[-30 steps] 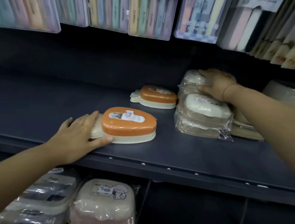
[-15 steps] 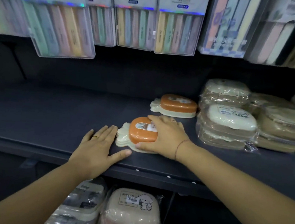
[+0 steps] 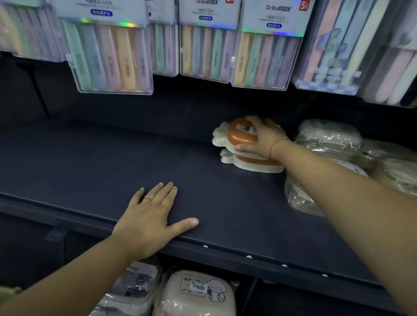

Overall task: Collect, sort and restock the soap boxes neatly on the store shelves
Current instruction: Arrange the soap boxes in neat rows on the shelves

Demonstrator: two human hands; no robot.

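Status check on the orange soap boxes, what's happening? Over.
Right hand grips upper orange soap box, tilted, over lower orange soap box. Left hand flat on shelf. Wrapped boxes close at right, not blocking.

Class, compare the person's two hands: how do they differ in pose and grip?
The left hand lies flat, fingers straight, holding nothing; the right hand grips an orange-lidded soap box. The left hand rests on the shelf near its front edge; the right hand reaches further back. Both are over that shelf.

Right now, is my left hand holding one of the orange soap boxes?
No, the left hand lies flat and open on the dark shelf, while the right hand grips the upper orange soap box.
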